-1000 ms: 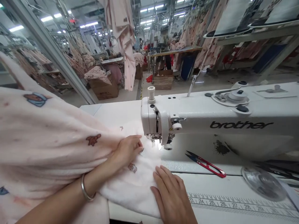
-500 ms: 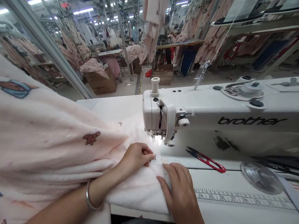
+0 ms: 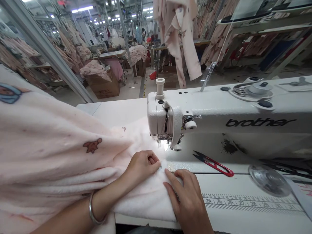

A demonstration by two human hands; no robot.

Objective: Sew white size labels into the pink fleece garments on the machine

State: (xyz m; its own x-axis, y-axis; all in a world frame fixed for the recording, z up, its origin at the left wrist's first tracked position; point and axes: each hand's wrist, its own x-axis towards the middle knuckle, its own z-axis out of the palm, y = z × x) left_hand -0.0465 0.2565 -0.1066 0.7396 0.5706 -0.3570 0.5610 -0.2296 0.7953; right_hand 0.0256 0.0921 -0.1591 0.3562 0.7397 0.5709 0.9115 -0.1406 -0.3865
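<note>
A pale pink fleece garment [image 3: 60, 139] with small bear prints spreads from the left across the sewing table, bunched in a thick fold. My left hand [image 3: 142, 165] pinches its edge next to a small white tag [image 3: 163, 165], just in front of the presser foot [image 3: 165, 144] of a white Brother sewing machine [image 3: 219, 110]. A metal bangle [image 3: 94, 208] circles my left wrist. My right hand [image 3: 187, 198] rests flat on the fold's right end, with fingers apart, near the machine bed. The needle area is partly hidden by the machine head.
Red-handled thread snips [image 3: 214, 164] lie right of the needle on the machine bed. A printed ruler scale [image 3: 251, 202] runs along the table front. A clear round disc [image 3: 269, 180] sits at right. Behind the machine are cardboard boxes, hanging garments and distant workers.
My left hand has moved right along the fabric to the white tag. My right hand has shifted slightly up, and the view has tilted a little. The hanging garment behind appears further right.
</note>
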